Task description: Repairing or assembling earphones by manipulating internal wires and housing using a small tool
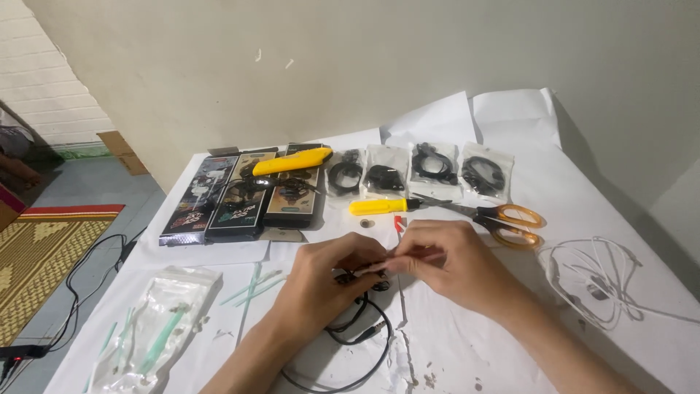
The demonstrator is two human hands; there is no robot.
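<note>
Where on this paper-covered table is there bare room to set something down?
Bare paper lies between the orange-handled scissors and the tangled white cable, and below the dark boxes left of the left hand. The back row of bagged black cables is crowded.

Thin black rubber-sheathed earphone cable (348, 343), lying in loose loops on the white paper-covered surface, trailing down toward the lower edge of view. Upper end lifted and pinched between both sets of fingertips, with small dark earbud pieces (379, 285) dangling just beneath. Slim whitish stick-like piece (370, 268), possibly a swab or tube, held roughly level across the pinch; exact kind hard to tell, mostly hidden by fingers.
</note>
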